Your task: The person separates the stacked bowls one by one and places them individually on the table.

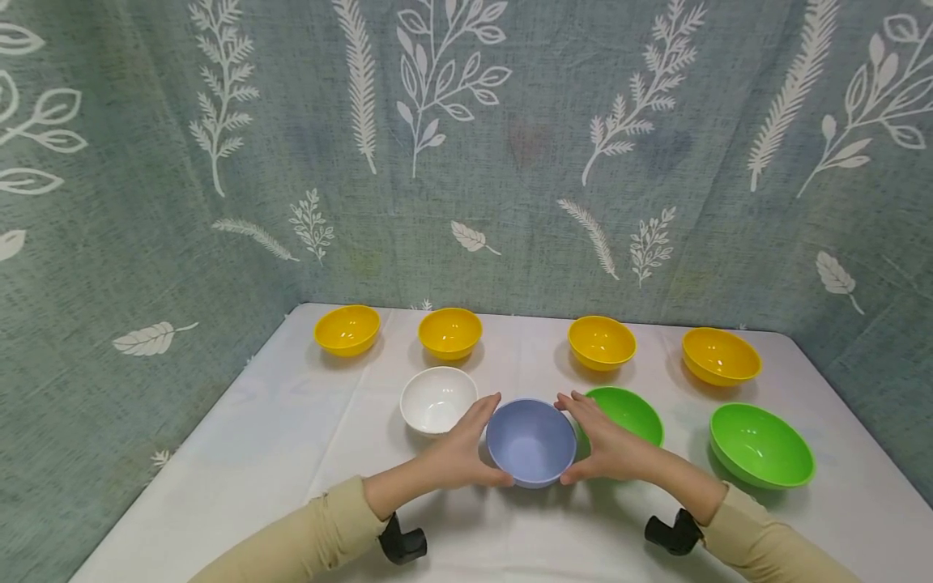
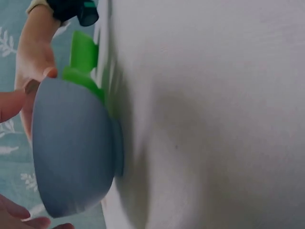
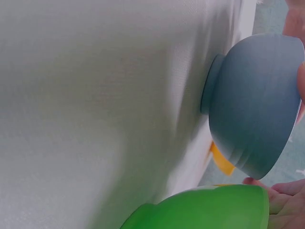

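Note:
A blue bowl (image 1: 530,441) is upright between my two hands. My left hand (image 1: 465,452) holds its left side, thumb at the near rim and fingers toward the far rim. On the opposite side my right hand (image 1: 611,444) grips it in the same way. Both wrist views show the bowl's narrow foot close to the tabletop; whether it touches, I cannot tell. Just behind my left hand is a white bowl (image 1: 436,401). A green bowl (image 1: 632,417) lies behind my right hand, which partly covers it.
Another green bowl (image 1: 761,445) stands farther right. Along the back are several yellow bowls, from the far left one (image 1: 347,330) to the far right one (image 1: 720,356). A white cloth (image 1: 240,478) covers the table. Patterned fabric (image 1: 510,227) hangs behind and at the sides.

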The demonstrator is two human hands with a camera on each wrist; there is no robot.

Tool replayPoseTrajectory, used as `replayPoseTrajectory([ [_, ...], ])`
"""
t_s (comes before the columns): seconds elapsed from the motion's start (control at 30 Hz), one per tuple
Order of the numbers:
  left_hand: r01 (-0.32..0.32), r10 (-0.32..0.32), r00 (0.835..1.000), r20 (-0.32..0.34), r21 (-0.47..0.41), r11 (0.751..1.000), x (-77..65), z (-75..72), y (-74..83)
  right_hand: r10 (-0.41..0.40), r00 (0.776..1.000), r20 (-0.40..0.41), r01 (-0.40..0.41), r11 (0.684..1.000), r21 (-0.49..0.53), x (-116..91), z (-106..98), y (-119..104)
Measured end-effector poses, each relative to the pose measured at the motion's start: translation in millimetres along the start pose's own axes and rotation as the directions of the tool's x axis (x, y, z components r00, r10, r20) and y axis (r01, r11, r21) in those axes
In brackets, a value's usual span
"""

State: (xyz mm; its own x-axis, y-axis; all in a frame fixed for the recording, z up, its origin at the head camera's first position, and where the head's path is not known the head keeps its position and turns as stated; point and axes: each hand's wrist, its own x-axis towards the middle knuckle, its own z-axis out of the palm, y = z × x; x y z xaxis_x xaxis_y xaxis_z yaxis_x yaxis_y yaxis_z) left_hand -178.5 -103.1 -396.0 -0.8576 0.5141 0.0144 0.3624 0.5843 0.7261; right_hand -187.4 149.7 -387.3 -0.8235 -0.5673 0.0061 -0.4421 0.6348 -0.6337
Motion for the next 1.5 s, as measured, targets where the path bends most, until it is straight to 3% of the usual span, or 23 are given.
replayPoseTrajectory([
  [0.2,0.016,-0.016,1.000,-0.007,-0.008,1.000,3.7,10.8,-1.8,0.004,1.000,0.003,-0.004,1.000,0.004,0.3,1.2,-0.7],
  [0.53,0.027,-0.023,0.998,-0.050,0.076,0.997,9.0,20.2,1.5,-0.026,1.000,-0.010,0.026,1.000,-0.002,0.7,0.9,1.1],
  [0.97,0.046,-0.044,0.999,-0.024,0.140,0.989,14.5,25.3,2.7,-0.029,0.999,-0.019,0.030,0.999,0.020,-0.2,5.6,4.2],
  [1.5,0.028,-0.024,0.998,-0.061,0.064,0.998,14.6,25.9,0.3,-0.035,0.999,-0.028,0.036,0.999,0.017,-0.7,5.4,6.1],
])
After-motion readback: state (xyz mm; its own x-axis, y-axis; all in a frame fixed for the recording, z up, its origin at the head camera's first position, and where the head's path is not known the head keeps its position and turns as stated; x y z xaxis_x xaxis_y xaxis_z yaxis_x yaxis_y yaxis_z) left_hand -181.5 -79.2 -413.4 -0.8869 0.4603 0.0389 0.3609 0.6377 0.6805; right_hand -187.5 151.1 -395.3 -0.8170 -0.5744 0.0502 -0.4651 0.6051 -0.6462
